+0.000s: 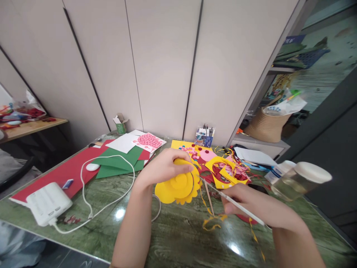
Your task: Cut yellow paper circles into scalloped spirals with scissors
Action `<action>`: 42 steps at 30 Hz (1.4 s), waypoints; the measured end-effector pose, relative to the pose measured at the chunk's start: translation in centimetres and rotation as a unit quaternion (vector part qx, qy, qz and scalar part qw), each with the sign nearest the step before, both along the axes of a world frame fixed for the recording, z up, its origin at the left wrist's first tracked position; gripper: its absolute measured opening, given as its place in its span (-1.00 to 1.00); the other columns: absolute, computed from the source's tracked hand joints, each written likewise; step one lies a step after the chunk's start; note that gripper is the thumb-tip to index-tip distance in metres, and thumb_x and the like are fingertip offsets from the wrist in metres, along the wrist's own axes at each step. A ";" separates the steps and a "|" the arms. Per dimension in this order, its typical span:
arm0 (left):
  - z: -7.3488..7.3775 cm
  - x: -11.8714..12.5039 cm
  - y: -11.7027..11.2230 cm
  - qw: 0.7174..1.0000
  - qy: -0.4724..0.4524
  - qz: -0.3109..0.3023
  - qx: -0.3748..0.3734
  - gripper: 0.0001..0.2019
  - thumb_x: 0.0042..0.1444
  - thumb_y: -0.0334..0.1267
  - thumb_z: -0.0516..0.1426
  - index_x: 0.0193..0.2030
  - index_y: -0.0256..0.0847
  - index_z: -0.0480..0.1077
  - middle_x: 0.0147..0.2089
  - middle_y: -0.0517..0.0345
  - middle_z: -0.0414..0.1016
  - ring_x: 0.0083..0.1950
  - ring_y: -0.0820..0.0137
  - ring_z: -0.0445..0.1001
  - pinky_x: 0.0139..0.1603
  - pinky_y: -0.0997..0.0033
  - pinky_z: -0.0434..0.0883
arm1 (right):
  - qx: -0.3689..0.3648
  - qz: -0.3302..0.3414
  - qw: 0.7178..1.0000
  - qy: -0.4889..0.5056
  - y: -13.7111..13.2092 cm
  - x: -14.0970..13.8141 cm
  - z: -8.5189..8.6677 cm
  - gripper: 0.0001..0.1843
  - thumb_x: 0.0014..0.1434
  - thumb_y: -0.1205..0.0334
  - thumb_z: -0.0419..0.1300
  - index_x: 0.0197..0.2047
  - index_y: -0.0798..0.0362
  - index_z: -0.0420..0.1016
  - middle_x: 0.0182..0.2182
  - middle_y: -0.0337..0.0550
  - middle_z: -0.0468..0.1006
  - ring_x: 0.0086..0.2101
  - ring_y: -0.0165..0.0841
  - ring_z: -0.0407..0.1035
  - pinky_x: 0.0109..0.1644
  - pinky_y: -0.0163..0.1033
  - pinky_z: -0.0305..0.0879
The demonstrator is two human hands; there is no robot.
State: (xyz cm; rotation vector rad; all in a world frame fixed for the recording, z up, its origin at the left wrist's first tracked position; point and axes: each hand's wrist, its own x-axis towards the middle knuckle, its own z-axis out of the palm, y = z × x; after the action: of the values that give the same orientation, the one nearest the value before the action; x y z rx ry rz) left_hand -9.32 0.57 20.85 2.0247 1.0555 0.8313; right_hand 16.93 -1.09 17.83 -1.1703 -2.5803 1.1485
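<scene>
My left hand (pixel 170 165) is closed on a yellow paper spiral (pixel 174 186) with a scalloped edge, holding it by its upper part. My right hand (pixel 241 199) grips a white-handled craft knife (pixel 245 212). The knife's thin metal tip points left and reaches the spiral's right edge; whether it touches cannot be told. A narrow yellow paper strip (pixel 208 206) trails below that edge. Between my hands a wooden stick (pixel 208 197) lies on the table. My right fingertips are partly hidden behind the hand.
Cut yellow sheets (pixel 217 163) and pink-red scraps lie behind my hands on the green table (pixel 178 234). A lidded bottle (pixel 292 182) stands at right, a pen box (pixel 204 136) at back. Green paper (pixel 119 162), a white power bank (pixel 48 203) and its cable are left.
</scene>
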 end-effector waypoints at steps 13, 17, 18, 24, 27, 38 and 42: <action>-1.1 4.1 0.3 0.940 -0.323 0.108 0.026 -0.79 0.02 -0.14 0.16 -0.48 -0.25 0.33 -0.51 0.27 0.28 -0.48 0.51 0.25 -0.48 0.54 0.22 | -0.039 -0.016 0.966 0.256 0.1 -1.5 -1.6 -0.39 0.22 -0.25 -0.16 -0.38 0.13 0.37 -0.60 -0.28 0.25 -0.57 -0.43 0.14 -0.48 -0.31 0.06; -1.4 5.0 0.2 0.934 -0.328 0.134 0.047 -0.77 0.03 -0.12 0.15 -0.48 -0.25 0.31 -0.51 0.27 0.25 -0.47 0.49 0.24 -0.46 0.54 0.21 | -0.028 -0.006 0.961 0.276 0.1 -1.6 -1.4 -0.38 0.22 -0.25 -0.17 -0.41 0.12 0.38 -0.64 -0.30 0.23 -0.60 -0.43 0.13 -0.49 -0.31 0.07; -1.5 5.1 0.1 0.936 -0.322 0.136 0.050 -0.77 0.04 -0.13 0.14 -0.48 -0.24 0.30 -0.51 0.27 0.24 -0.47 0.49 0.24 -0.46 0.54 0.20 | -0.029 -0.004 0.961 0.276 0.1 -1.6 -1.4 -0.39 0.22 -0.25 -0.16 -0.41 0.12 0.38 -0.63 -0.30 0.23 -0.60 -0.43 0.13 -0.49 -0.31 0.07; -1.6 5.3 -0.1 0.937 -0.318 0.138 0.049 -0.76 0.05 -0.14 0.15 -0.50 -0.24 0.26 -0.52 0.29 0.21 -0.47 0.51 0.20 -0.48 0.55 0.19 | -0.036 -0.006 0.959 0.281 0.1 -1.7 -1.6 -0.40 0.22 -0.25 -0.16 -0.41 0.11 0.37 -0.62 -0.30 0.23 -0.60 -0.43 0.13 -0.50 -0.31 0.06; -1.4 5.5 -0.2 0.933 -0.334 0.127 0.030 -0.76 0.04 -0.14 0.15 -0.49 -0.24 0.26 -0.52 0.29 0.22 -0.48 0.51 0.21 -0.48 0.56 0.20 | -0.041 -0.016 0.959 0.279 0.0 -1.8 -1.7 -0.39 0.21 -0.27 -0.18 -0.43 0.08 0.35 -0.62 -0.29 0.23 -0.59 -0.42 0.13 -0.49 -0.30 0.05; -1.4 6.0 -0.3 0.921 -0.372 0.116 0.004 -0.77 0.03 -0.15 0.15 -0.50 -0.24 0.28 -0.54 0.28 0.28 -0.51 0.51 0.25 -0.50 0.55 0.24 | -0.010 -0.054 0.956 0.288 -0.1 -2.1 -2.1 -0.41 0.23 -0.25 -0.18 -0.41 0.09 0.35 -0.61 -0.30 0.21 -0.58 -0.44 0.11 -0.49 -0.31 0.05; -1.4 6.1 -0.4 0.919 -0.375 0.119 0.003 -0.78 0.02 -0.15 0.15 -0.50 -0.24 0.30 -0.53 0.27 0.33 -0.51 0.50 0.28 -0.49 0.54 0.25 | -0.005 -0.062 0.956 0.288 -0.1 -2.3 -2.5 -0.42 0.23 -0.24 -0.18 -0.42 0.09 0.31 -0.61 -0.29 0.21 -0.58 -0.43 0.10 -0.50 -0.31 0.04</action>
State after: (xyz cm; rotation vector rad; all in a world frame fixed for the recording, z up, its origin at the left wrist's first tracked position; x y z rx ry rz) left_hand -3.20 0.19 19.45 1.3716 0.8361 1.5716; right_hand 14.60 -1.18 15.30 -0.8203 -2.0346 1.2452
